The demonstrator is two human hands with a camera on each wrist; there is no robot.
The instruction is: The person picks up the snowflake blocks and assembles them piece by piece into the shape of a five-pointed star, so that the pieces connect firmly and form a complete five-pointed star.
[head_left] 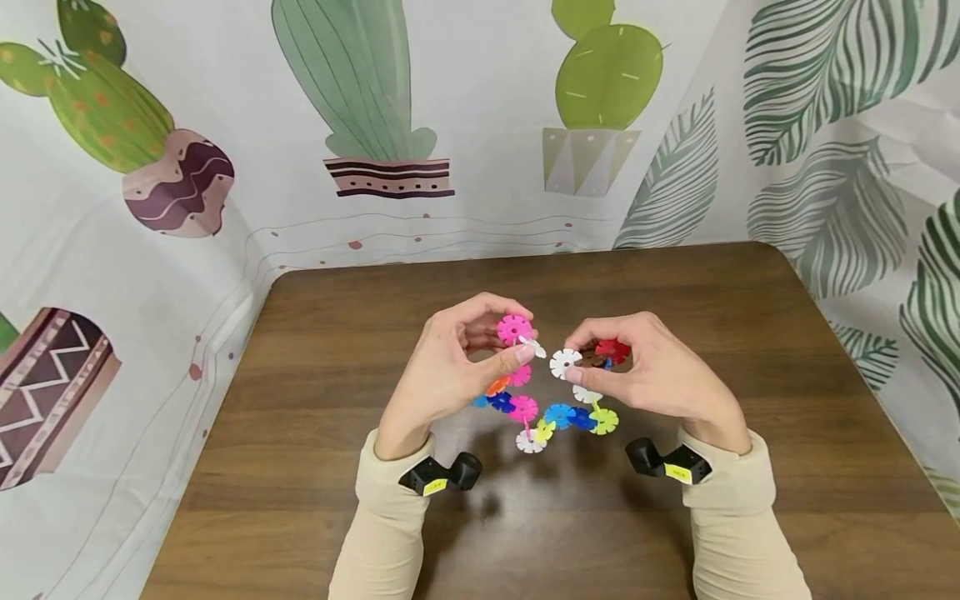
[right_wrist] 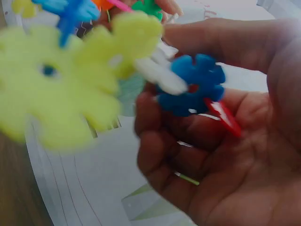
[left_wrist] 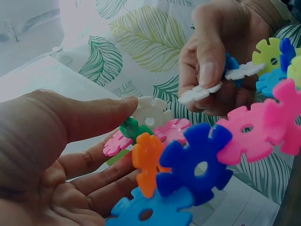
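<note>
A chain of interlocking snowflake discs hangs between both hands above the table, with a dark blue disc (left_wrist: pixel 195 160), an orange disc (left_wrist: pixel 146 162) and yellow-green discs (right_wrist: pixel 51 87) among its links. My left hand (head_left: pixel 457 354) pinches a white snowflake disc (left_wrist: pixel 151 113) between thumb and fingers, next to a pink disc (head_left: pixel 514 330) and a green one (left_wrist: pixel 135 129). Facing it, my right hand (head_left: pixel 652 367) pinches another white snowflake disc (head_left: pixel 565 363). The two white discs are close but apart. Beside the right palm are a blue disc (right_wrist: pixel 193 84) and a red disc (right_wrist: pixel 223 117).
The brown wooden table (head_left: pixel 300 450) extends under and around both hands. Behind it hangs a white cloth (head_left: pixel 487 100) printed with cacti and leaves. Each wrist carries a small black camera, the left one (head_left: pixel 442 475) and the right one (head_left: pixel 667 461).
</note>
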